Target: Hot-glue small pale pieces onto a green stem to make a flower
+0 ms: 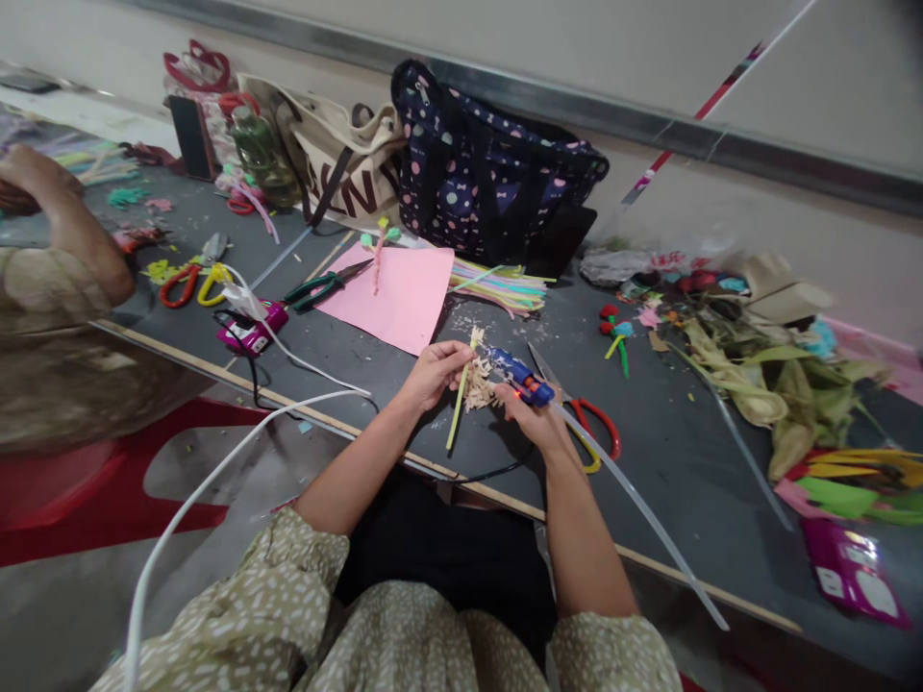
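My left hand (433, 373) pinches a thin yellow-green stem (457, 408) with a small pale tuft at its upper end. My right hand (530, 411) is wrapped round a blue hot glue gun (515, 373), whose small light glows red. A long clear glue stick (641, 514) trails out of the gun's back toward the table's front edge. Between my hands lies a bunch of cream paper-like curls (480, 386); I cannot tell whether it is joined to the stem. Scissors (595, 432) with red and yellow handles rest just right of the gun, partly hidden by my right wrist.
Behind my hands are a pink sheet (404, 298), green-handled pliers (328, 286) and colourful strips (505, 286). Bags (483, 183) line the wall. Dried husks (757, 384) pile up at right. A white cable (237, 437) crosses the front edge at left, near another person's arm (79, 231).
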